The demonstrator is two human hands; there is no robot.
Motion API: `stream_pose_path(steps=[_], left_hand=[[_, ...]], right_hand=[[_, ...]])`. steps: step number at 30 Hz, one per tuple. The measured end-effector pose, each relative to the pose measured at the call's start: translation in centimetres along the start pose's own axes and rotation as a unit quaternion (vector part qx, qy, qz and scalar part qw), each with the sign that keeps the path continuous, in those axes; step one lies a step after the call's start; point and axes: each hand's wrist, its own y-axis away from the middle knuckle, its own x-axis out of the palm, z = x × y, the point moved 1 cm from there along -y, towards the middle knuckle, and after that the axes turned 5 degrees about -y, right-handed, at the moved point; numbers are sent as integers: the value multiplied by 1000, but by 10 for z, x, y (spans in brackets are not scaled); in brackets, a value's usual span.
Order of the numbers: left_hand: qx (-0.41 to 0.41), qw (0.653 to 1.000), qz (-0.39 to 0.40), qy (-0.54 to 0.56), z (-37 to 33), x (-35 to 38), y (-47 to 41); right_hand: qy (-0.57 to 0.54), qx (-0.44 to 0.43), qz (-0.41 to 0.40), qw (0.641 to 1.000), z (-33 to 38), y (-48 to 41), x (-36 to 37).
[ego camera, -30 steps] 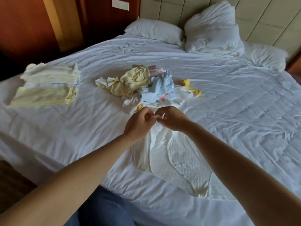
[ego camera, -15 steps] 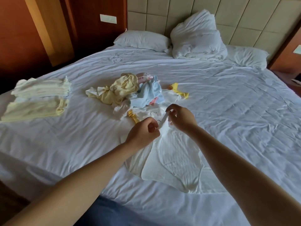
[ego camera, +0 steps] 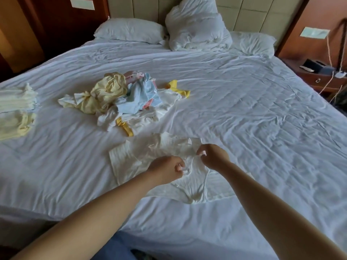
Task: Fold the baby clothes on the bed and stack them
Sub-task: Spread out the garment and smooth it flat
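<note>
White ribbed baby garment [ego camera: 135, 158] flat on white bed sheet [ego camera: 244, 109], left hand [ego camera: 165, 170] and right hand [ego camera: 214, 156] each pinching its cloth, unfolded pastel clothes heap [ego camera: 120, 96] beyond, folded pale-yellow stack [ego camera: 15, 109] far left.

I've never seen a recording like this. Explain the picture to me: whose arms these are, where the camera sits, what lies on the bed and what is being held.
There is no machine here. A person wears one wide camera on the head, looking forward and down, so the two bare arms are that person's own. The left hand and the right hand each pinch a white baby garment that lies spread on the bed. Beyond it sits a loose pile of unfolded clothes, yellow, blue, pink and white. At the far left edge lie folded clothes, already stacked. Pillows rest by the headboard, and a nightstand stands at the right.
</note>
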Motion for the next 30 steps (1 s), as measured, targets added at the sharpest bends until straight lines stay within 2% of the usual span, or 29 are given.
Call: stream_pose_path(steps=[4, 7, 12, 18, 22, 26, 30], left_hand=[[-2, 996, -82, -22, 11, -10, -11], [-17, 989, -141, -33, 28, -24, -27], [-22, 981, -172, -92, 61, -37, -53], [-32, 983, -102, -152, 96, -41, -78], [-50, 982, -66, -169, 108, -46, -90], [-83, 983, -96, -133, 117, -53, -96], [-80, 982, -137, -106, 122, -54, -100]], right_hand=[[-46, -30, -86, 995, 3, -8, -2], [-50, -88, -106, 989, 22, -19, -3], [-46, -116, -35, 992, 57, -43, 11], [-44, -128, 53, 989, 92, -73, 28], [-61, -72, 90, 992, 105, -97, 39], [-55, -33, 137, 989, 111, -115, 49], [-97, -19, 107, 989, 103, -121, 55]])
